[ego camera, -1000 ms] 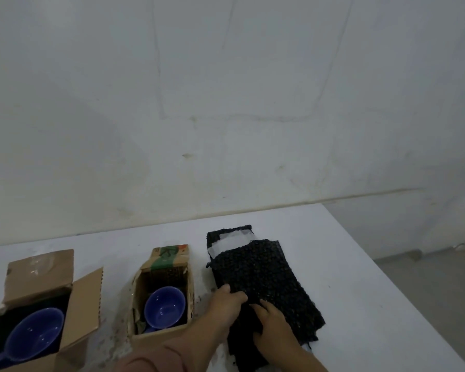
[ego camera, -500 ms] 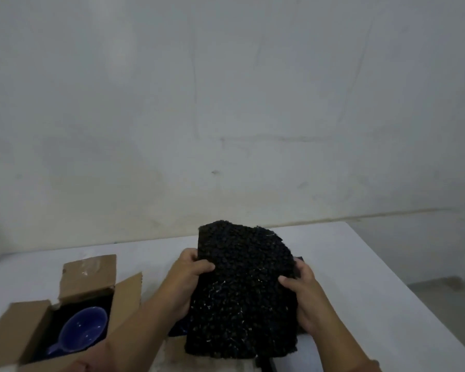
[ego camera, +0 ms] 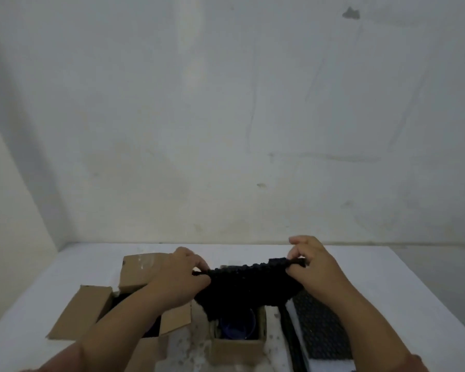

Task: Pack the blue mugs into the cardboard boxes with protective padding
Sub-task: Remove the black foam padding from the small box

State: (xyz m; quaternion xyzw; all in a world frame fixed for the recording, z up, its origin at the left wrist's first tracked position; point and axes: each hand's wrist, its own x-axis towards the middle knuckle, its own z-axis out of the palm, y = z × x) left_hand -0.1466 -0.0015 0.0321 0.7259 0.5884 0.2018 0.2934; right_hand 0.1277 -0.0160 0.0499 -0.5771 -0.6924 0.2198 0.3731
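Observation:
Both hands hold one sheet of black bubble wrap (ego camera: 249, 284) stretched between them above the table. My left hand (ego camera: 181, 275) pinches its left edge and my right hand (ego camera: 310, 267) pinches its right edge. The sheet hangs over a small open cardboard box (ego camera: 239, 346), and a blue mug (ego camera: 236, 327) shows inside under the sheet's lower edge. To the left stands a larger cardboard box (ego camera: 91, 310) with its flaps open; my left forearm hides its inside.
A stack of more black bubble wrap (ego camera: 320, 328) lies on the white table (ego camera: 387, 304) right of the small box, under my right forearm. A bare wall rises behind the table. The table's right edge drops to the floor.
The sheet went from lying on the stack to being lifted, and now it is held lower and flatter over the small box. The view shifted left, so both boxes sit nearer the middle.

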